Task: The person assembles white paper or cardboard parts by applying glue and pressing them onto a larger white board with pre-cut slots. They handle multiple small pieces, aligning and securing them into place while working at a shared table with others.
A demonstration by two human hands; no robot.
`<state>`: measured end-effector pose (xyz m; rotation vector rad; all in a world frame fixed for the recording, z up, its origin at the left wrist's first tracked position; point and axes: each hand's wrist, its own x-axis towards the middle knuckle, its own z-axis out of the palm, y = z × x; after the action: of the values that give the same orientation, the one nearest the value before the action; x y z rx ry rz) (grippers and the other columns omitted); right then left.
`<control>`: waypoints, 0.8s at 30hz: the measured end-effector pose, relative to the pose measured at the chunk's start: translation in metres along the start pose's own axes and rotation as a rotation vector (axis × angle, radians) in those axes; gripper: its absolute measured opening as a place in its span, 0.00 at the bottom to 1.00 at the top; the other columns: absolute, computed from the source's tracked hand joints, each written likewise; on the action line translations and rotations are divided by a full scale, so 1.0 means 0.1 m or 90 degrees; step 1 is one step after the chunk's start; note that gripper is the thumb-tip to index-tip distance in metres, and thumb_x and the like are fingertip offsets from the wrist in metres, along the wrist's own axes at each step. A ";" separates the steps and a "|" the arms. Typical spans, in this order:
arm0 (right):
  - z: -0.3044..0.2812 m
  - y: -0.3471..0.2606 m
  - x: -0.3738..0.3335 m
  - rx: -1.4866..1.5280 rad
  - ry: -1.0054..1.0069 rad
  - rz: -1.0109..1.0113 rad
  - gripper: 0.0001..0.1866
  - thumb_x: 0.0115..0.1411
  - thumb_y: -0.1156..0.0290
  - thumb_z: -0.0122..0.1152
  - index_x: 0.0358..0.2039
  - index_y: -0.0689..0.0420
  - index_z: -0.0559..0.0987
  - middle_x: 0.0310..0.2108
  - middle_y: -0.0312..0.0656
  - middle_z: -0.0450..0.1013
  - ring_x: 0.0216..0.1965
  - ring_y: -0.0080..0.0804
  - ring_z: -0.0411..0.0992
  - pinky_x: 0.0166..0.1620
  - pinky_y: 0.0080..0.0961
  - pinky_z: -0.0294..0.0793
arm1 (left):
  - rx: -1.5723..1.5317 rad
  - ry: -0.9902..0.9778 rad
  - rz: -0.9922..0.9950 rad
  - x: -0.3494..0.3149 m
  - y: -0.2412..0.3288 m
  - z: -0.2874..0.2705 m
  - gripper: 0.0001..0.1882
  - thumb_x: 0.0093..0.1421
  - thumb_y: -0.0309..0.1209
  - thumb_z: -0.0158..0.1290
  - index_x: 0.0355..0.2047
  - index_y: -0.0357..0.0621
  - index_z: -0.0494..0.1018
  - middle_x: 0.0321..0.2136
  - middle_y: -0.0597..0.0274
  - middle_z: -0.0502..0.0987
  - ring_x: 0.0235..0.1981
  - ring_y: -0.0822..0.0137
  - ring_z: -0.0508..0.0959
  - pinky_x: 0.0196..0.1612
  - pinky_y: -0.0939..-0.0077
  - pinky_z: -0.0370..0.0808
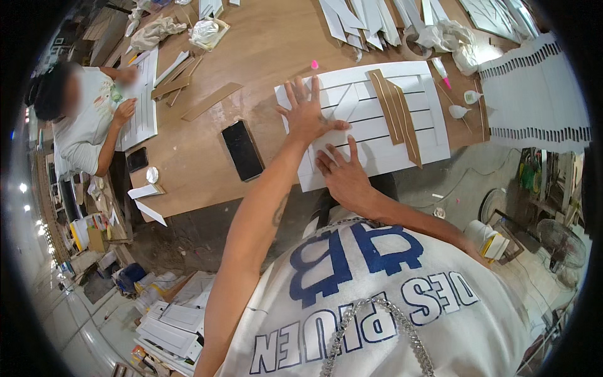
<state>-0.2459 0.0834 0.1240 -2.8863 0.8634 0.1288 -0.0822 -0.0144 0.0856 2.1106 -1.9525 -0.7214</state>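
Note:
A white panel (402, 74) with dark parallel grooves lies across the near table edge. My left hand (308, 116) is flat on its left part, fingers spread, over a pale piece with slanted edges. Lower down, my right hand (347, 177) rests with fingers apart on the panel near its front edge. Neither hand grips anything. On the panel's right half lie two brown strips (384, 103), each with a pale line along it, which may be glue. Beyond the panel's right end is a white bottle with a pink tip (442, 74); a small pink cap (315, 64) sits behind the panel.
A black phone (242, 151) lies left of the panel on the brown table (201, 138). Loose brown strips (212, 102) are farther left, near a co-worker (88, 119) handling another white panel. White strips (358, 25) pile at the back. Slotted white sheets (534, 94) stand right.

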 end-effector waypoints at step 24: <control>-0.40 1.22 -1.56 0.384 0.357 0.632 0.16 0.63 0.63 0.62 0.24 0.60 0.73 0.17 0.50 0.70 0.20 0.54 0.71 0.25 0.42 0.67 | -0.013 -0.040 -0.030 -0.02 0.15 -0.14 0.81 0.26 0.74 0.66 0.72 0.43 0.41 0.71 0.33 0.32 0.71 0.33 0.28 0.60 0.18 0.29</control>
<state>-0.4412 0.0605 0.1702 -1.7242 1.9277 -0.7360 -0.0888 -0.0172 0.1045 2.1535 -1.9239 -0.8225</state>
